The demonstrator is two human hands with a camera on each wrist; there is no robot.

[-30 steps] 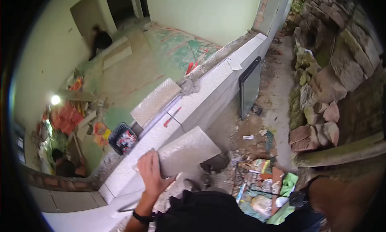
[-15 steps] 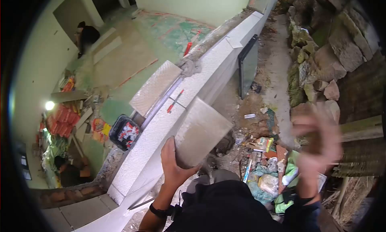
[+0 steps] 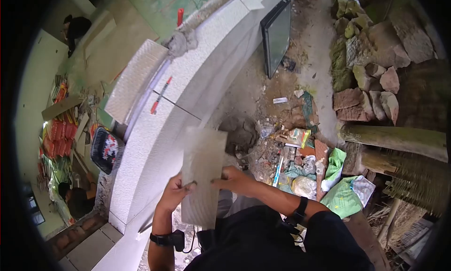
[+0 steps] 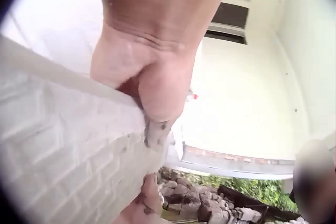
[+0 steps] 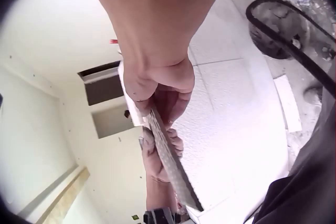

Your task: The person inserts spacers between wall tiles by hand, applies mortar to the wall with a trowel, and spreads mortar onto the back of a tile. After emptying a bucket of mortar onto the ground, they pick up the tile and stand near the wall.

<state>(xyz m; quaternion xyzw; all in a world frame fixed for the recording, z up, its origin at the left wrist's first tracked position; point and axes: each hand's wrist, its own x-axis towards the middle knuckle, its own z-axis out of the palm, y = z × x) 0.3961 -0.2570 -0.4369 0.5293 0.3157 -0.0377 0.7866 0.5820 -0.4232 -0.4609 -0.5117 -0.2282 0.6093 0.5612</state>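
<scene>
Both hands hold a flat grey-beige tile (image 3: 203, 200) upright in front of the body, beside the white ledge (image 3: 155, 125). My left hand (image 3: 173, 195) grips its left edge, thumb on the near face. On the opposite edge, my right hand (image 3: 236, 181) pinches the tile. In the left wrist view a brick-like relief pattern covers the broad face of the tile (image 4: 79, 145). Seen nearly edge-on in the right wrist view, the tile (image 5: 176, 166) passes between the fingers and thumbs of both hands.
A red marker (image 3: 161, 94) lies on the ledge near another tile (image 3: 136, 80). A black basket (image 3: 105, 150) of small red and white pieces sits at its inner side. A dark-framed panel (image 3: 276, 36) leans on the outer wall. Rubbish and a green bag (image 3: 343, 196) lie to the right.
The right hand has swung in from the right and taken the tile's right edge. The left hand has brought the tile closer to the body and turned it more upright.
</scene>
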